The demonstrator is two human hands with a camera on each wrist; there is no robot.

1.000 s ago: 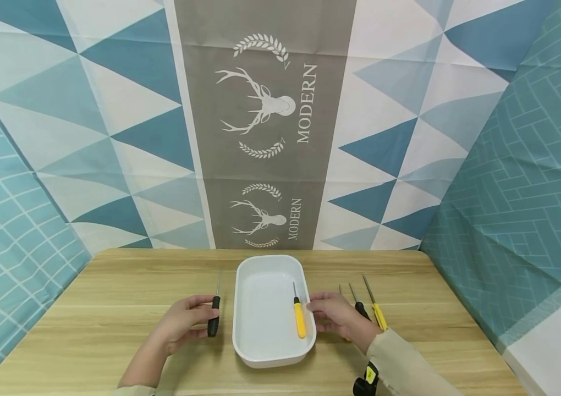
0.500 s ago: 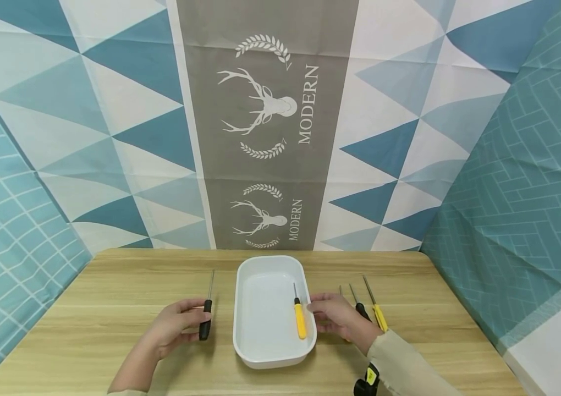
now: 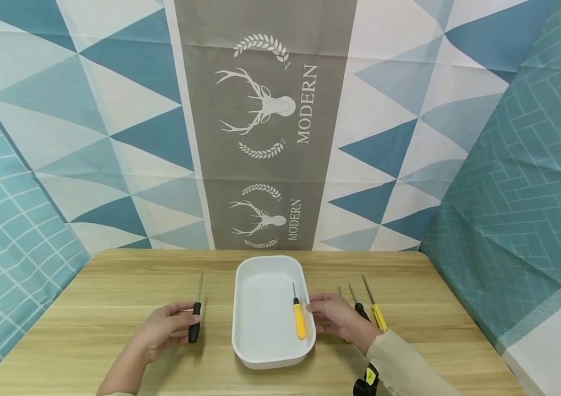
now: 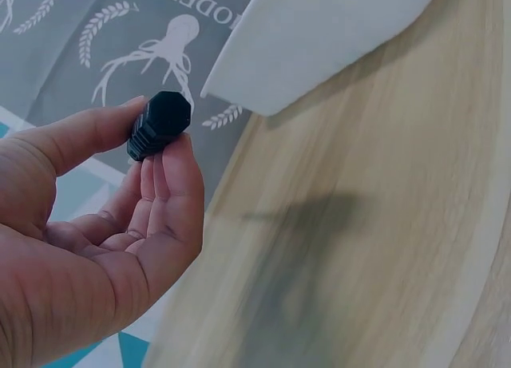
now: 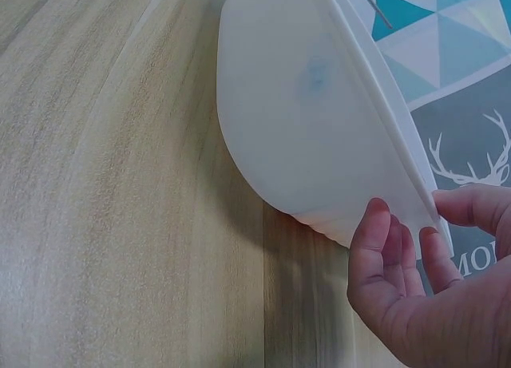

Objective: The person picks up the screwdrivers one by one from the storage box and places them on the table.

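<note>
My left hand (image 3: 161, 328) holds a screwdriver (image 3: 194, 323) by its black handle, shaft pointing away from me, to the left of a white rectangular tray (image 3: 259, 335). In the left wrist view, thumb and fingertips pinch the handle (image 4: 164, 116) above the table, and its shadow falls on the wood. Inside the tray, along its right side, lies a screwdriver with a yellow handle (image 3: 299, 320). My right hand (image 3: 338, 314) grips the tray's right wall. The right wrist view has the thumb at the rim and the fingers against the outer side of the tray (image 5: 295, 104).
Right of the tray, a black-handled screwdriver (image 3: 361, 309) and a yellow-handled one (image 3: 378, 317) lie on the wooden table (image 3: 424, 330). A thin shaft (image 3: 340, 290) beside them is partly hidden by my right hand. A black and yellow object (image 3: 370, 375) sits near my right sleeve.
My left hand has moved left, away from the tray, carrying the black-handled screwdriver. My right hand and the tray have stayed where they were.
</note>
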